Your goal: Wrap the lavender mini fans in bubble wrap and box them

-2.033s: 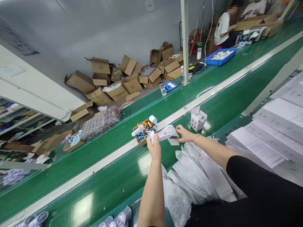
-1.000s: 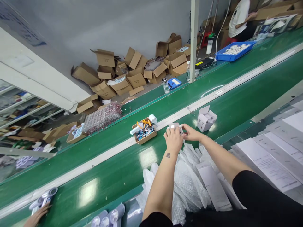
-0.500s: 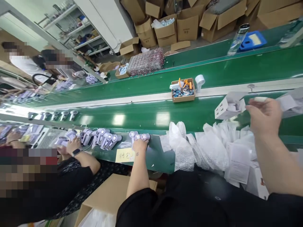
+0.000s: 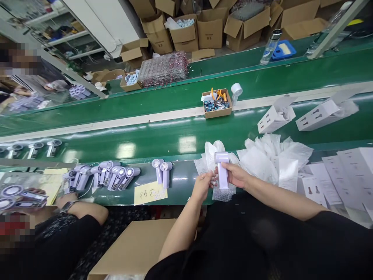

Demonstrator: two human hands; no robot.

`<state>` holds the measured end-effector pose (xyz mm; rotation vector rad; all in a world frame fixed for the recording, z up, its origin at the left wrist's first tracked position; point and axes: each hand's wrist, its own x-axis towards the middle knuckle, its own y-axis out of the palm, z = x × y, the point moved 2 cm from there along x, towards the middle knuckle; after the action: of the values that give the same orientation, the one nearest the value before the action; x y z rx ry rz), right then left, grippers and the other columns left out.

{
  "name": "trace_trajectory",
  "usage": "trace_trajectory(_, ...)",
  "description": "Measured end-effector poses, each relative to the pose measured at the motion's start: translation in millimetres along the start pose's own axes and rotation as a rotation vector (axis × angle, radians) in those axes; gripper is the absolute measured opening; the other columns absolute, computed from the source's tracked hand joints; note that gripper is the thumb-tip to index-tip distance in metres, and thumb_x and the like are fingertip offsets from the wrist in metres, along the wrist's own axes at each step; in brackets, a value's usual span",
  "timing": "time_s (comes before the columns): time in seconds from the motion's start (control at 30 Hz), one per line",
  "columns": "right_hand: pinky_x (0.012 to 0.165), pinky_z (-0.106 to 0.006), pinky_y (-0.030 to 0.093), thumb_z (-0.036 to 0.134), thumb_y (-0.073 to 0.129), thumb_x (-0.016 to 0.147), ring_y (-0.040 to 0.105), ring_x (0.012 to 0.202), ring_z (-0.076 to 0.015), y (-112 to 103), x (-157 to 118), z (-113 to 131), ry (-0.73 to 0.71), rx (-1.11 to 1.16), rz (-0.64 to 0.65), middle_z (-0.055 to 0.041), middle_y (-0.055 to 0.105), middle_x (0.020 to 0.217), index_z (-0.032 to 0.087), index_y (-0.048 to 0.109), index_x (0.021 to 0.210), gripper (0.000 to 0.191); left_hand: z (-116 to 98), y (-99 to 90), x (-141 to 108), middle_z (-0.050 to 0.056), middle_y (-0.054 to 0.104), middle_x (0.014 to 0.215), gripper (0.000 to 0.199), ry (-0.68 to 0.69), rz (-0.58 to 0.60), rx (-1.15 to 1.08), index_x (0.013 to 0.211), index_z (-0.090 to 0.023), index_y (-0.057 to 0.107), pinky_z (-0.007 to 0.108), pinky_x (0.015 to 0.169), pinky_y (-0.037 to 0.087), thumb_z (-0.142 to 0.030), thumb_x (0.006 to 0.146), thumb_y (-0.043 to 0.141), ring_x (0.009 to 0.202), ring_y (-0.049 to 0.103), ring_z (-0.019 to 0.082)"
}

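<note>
A lavender handheld fan stands nearly upright in front of me, over a clear bubble-wrap bag. My right hand grips its handle from the right, thumb across the front. On the handle's left side, the curled fingers of my left hand close against it; their tips are partly hidden. To the left, two more lavender fans rest side by side, next to a yellow paper sign with handwriting. A heap of bubble-wrap bags lies right of my hands.
Open white boxes stand on the green belt, with flat printed cartons at right. A small parts box and tape roll sit beyond. Several fans and a co-worker's arm are at left; a large carton stands below.
My left hand has brought a fan rightward from the group by the sign. My right hand has left the white box at right and come in to grip the fan. The view has shifted.
</note>
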<state>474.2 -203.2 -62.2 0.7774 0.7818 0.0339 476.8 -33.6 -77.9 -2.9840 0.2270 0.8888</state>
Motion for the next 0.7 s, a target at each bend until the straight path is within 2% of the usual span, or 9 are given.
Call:
trace_trajectory(0.07, 0.07, -0.032, 0.057, 0.027, 0.053, 0.086, 0.065, 0.073, -0.0159, -11, -7, 9, -0.077, 0.031, -0.117, -0.0062, 0.066, 0.082, 0.016, 0.057, 0.091, 0.012, 13, 9.5, 3, 0.006, 0.058, 0.066, 0.043, 0.084, -0.12, 0.183, 0.076, -0.012, 0.061, 0.027, 0.056, 0.042, -0.05, 0.084, 0.043, 0.058, 0.056, 0.015)
trace_trajectory(0.13, 0.067, -0.032, 0.057, 0.028, 0.052, 0.087, 0.065, 0.072, -0.0164, -23, -22, 21, -0.092, 0.032, -0.188, -0.0071, 0.066, 0.084, 0.016, 0.057, 0.09, 0.014, 28, 20.7, 7, 0.007, 0.06, 0.075, 0.028, 0.255, -0.09, 0.499, 0.079, -0.014, 0.061, 0.032, 0.069, 0.046, -0.037, 0.086, 0.045, 0.072, 0.058, 0.017)
trace_trajectory(0.2, 0.065, -0.032, 0.058, 0.029, 0.054, 0.085, 0.065, 0.074, -0.0177, -34, -41, 32, -0.112, 0.013, -0.202, -0.0073, 0.066, 0.085, 0.017, 0.058, 0.092, 0.014, 47, 34.1, 6, 0.009, 0.06, 0.092, 0.016, 0.466, 0.186, 0.827, 0.091, -0.015, 0.061, 0.037, 0.085, 0.044, -0.024, 0.08, 0.053, 0.092, 0.056, 0.022)
trace_trajectory(0.27, 0.064, -0.033, 0.058, 0.03, 0.058, 0.082, 0.065, 0.073, -0.0188, -42, -61, 39, -0.142, -0.011, -0.209, -0.0061, 0.066, 0.082, 0.018, 0.057, 0.094, 0.016, 68, 38.2, 1, 0.012, 0.056, 0.107, 0.025, 0.635, 0.467, 1.076, 0.102, -0.015, 0.058, 0.039, 0.094, 0.04, -0.016, 0.077, 0.055, 0.107, 0.049, 0.025)
trace_trajectory(0.37, 0.06, -0.034, 0.057, 0.033, 0.061, 0.08, 0.064, 0.065, -0.0194, -50, -82, 40, -0.093, -0.007, -0.234, -0.0061, 0.065, 0.075, 0.018, 0.057, 0.094, 0.022, 96, 21.3, -5, 0.013, 0.054, 0.109, 0.021, 0.724, 0.682, 1.259, 0.1, -0.015, 0.059, 0.041, 0.1, 0.034, -0.012, 0.083, 0.047, 0.115, 0.044, 0.025)
trace_trajectory(0.43, 0.058, -0.033, 0.057, 0.032, 0.063, 0.078, 0.064, 0.064, -0.0191, -53, -90, 38, -0.084, 0.013, -0.248, -0.0059, 0.064, 0.073, 0.018, 0.056, 0.093, 0.022, 108, 4.6, -3, 0.011, 0.057, 0.105, 0.019, 0.703, 0.715, 1.245, 0.093, -0.017, 0.06, 0.038, 0.102, 0.033, -0.012, 0.085, 0.044, 0.115, 0.046, 0.023)
trace_trajectory(0.53, 0.059, -0.032, 0.058, 0.026, 0.066, 0.075, 0.065, 0.071, -0.0188, -56, -97, 34, -0.128, 0.022, -0.227, -0.0035, 0.063, 0.076, 0.019, 0.056, 0.092, 0.022, 114, -12.0, 4, 0.008, 0.059, 0.101, 0.021, 0.631, 0.659, 1.185, 0.094, -0.02, 0.062, 0.034, 0.097, 0.038, -0.011, 0.084, 0.045, 0.107, 0.051, 0.021)
trace_trajectory(0.63, 0.059, -0.031, 0.058, 0.023, 0.069, 0.072, 0.065, 0.073, -0.0186, -58, -105, 31, -0.087, 0.01, -0.141, -0.0027, 0.063, 0.078, 0.019, 0.056, 0.093, 0.026, 109, -14.4, 7, 0.009, 0.06, 0.1, 0.027, 0.606, 0.6, 1.199, 0.104, -0.021, 0.06, 0.038, 0.095, 0.039, -0.012, 0.084, 0.045, 0.104, 0.052, 0.022)
trace_trajectory(0.7, 0.058, -0.031, 0.058, 0.022, 0.069, 0.071, 0.065, 0.073, -0.0182, -59, -110, 30, -0.055, 0.015, -0.081, -0.003, 0.062, 0.079, 0.018, 0.056, 0.094, 0.027, 104, -12.1, 7, 0.011, 0.06, 0.103, 0.03, 0.6, 0.588, 1.235, 0.11, -0.02, 0.059, 0.042, 0.098, 0.036, -0.017, 0.08, 0.054, 0.108, 0.049, 0.025)
